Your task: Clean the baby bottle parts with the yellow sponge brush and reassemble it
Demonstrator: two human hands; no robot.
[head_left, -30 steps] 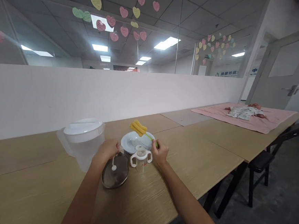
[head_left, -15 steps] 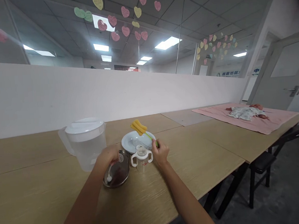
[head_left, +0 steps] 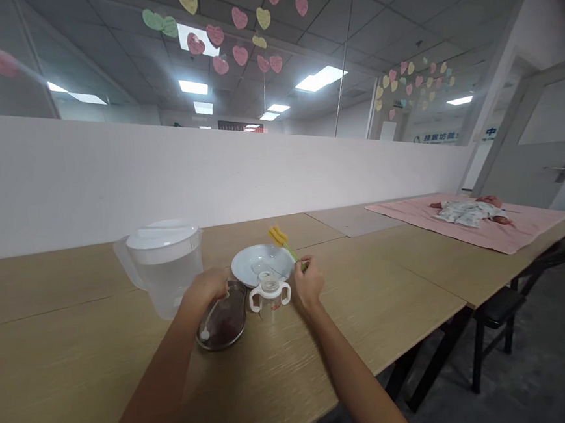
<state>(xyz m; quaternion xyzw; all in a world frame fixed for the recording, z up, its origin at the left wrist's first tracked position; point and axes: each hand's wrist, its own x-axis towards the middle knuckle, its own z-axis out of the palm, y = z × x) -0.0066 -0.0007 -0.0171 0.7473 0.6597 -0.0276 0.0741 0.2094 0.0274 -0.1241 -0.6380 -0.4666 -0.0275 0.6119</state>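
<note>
My right hand point(head_left: 310, 281) is closed around the green handle of a bottle brush point(head_left: 279, 236). The brush's yellow sponge head points up and left above the rim of a white bowl point(head_left: 240, 267), in which a clear item lies. Just left of that hand stands a clear baby bottle point(head_left: 270, 304) with two white handles and an open neck. My left hand point(head_left: 211, 286) is over a kidney-shaped metal tray point(head_left: 225, 320), fingers pinched at its upper end. What they hold, if anything, is hidden. A small white piece point(head_left: 204, 335) lies at the tray's near left end.
A lidded clear plastic pitcher point(head_left: 167, 273) stands left of the tray. Far right, a baby doll point(head_left: 471, 213) lies on a pink cloth point(head_left: 504, 238). A white wall point(head_left: 240, 175) runs along the table's back, and a black chair point(head_left: 496, 312) stands by its right edge.
The brush has swung right and its sponge head now looks narrower. A round pale piece seen by my left fingers before is now out of sight. The bottle and bowl stay put.
</note>
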